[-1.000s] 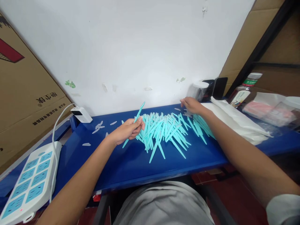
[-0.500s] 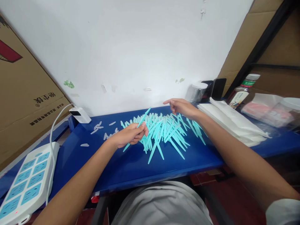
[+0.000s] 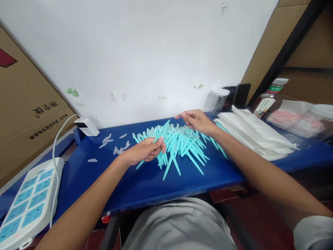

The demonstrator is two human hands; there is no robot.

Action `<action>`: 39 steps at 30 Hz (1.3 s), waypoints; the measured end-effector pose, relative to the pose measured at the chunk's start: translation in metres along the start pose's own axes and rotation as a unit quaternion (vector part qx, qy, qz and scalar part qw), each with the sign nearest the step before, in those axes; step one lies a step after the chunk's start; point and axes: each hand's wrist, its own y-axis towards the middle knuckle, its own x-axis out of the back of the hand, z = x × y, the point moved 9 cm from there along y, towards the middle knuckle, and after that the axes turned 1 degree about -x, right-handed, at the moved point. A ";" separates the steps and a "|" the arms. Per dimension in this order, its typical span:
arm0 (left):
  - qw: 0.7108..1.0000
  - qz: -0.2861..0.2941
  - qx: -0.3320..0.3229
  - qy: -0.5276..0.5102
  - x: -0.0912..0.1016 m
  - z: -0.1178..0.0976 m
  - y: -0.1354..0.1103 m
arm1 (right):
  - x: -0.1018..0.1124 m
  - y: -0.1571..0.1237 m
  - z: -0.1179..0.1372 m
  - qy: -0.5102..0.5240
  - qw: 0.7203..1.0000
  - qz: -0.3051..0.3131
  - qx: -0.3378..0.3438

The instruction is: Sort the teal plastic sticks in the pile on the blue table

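Note:
My left hand [image 3: 149, 150] is closed around a turquoise eyebrow razor [image 3: 161, 131], its narrow end slanting up and to the right. Over the back of the pile, my right hand [image 3: 195, 119] has thumb and index finger drawn together; whatever may be between them is too small to make out. Below both hands many turquoise razors [image 3: 179, 146] lie fanned out on the blue table [image 3: 156, 187], several with translucent caps at their far ends. Loose translucent caps [image 3: 121, 148] are scattered left of the pile.
A white power strip [image 3: 31, 199] and a small white plugged-in device [image 3: 87, 127] stand at the left. On the right are white bags [image 3: 255, 135], a lidded jar [image 3: 218, 99], a sauce bottle [image 3: 267, 99] and pink packets [image 3: 291, 119]. A white wall [image 3: 145, 62] closes the back.
My right hand has shifted slightly left, and its thumb has come up to the extended index finger. The left hand keeps its razor nearly in place. The view has tilted a little.

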 end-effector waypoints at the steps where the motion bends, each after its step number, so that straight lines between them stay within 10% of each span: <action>1: 1.000 0.004 0.001 -0.001 -0.001 0.000 0.000 | -0.004 -0.001 -0.001 0.012 1.000 0.019 -0.006; 6: 0.999 0.035 0.010 -0.009 -0.008 0.002 0.000 | -0.018 -0.004 -0.003 0.054 0.993 0.097 -0.042; 39: 0.996 0.088 0.020 -0.012 -0.020 0.009 0.001 | -0.028 -0.012 0.021 -0.024 0.996 0.069 0.049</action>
